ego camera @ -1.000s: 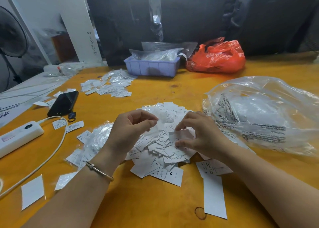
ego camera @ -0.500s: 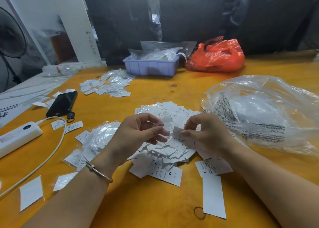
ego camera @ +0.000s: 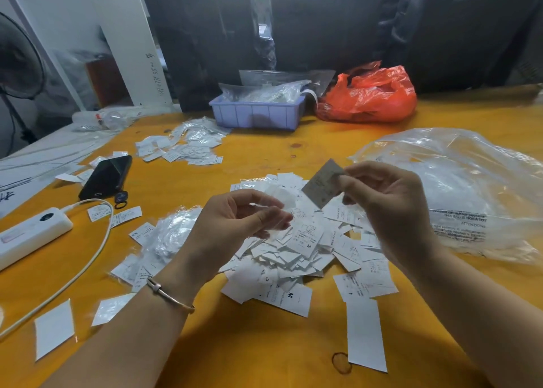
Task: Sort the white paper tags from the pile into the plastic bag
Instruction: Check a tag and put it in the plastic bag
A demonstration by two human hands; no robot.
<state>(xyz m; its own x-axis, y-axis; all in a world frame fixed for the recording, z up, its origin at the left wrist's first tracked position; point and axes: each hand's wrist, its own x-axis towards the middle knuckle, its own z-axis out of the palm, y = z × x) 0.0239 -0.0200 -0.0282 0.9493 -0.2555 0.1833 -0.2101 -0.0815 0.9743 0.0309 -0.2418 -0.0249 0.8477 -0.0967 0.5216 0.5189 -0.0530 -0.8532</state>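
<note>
While the yellow table spreads out under everything, the biggest thing on it is the clear plastic bag, crumpled and puffed up at my right, with black printed warning text along its near side. Next in size is the pile of white paper tags in the middle of the table, directly in front of me: small rectangular slips lying at all angles and overlapping, several showing printed size letters such as M and S. A few loose tags lie apart from the pile, nearer to me and to either side. Above the pile my right hand is raised, thumb and fingertips pinched on a single tag, which tilts in the air and looks grey in shadow; that tag sits between the pile and the bag, touching neither. My left hand hovers just over the left edge of the pile, fingers curled close to the thumb around a thin clear plastic sleeve that is hard to make out against the white slips beneath.
</note>
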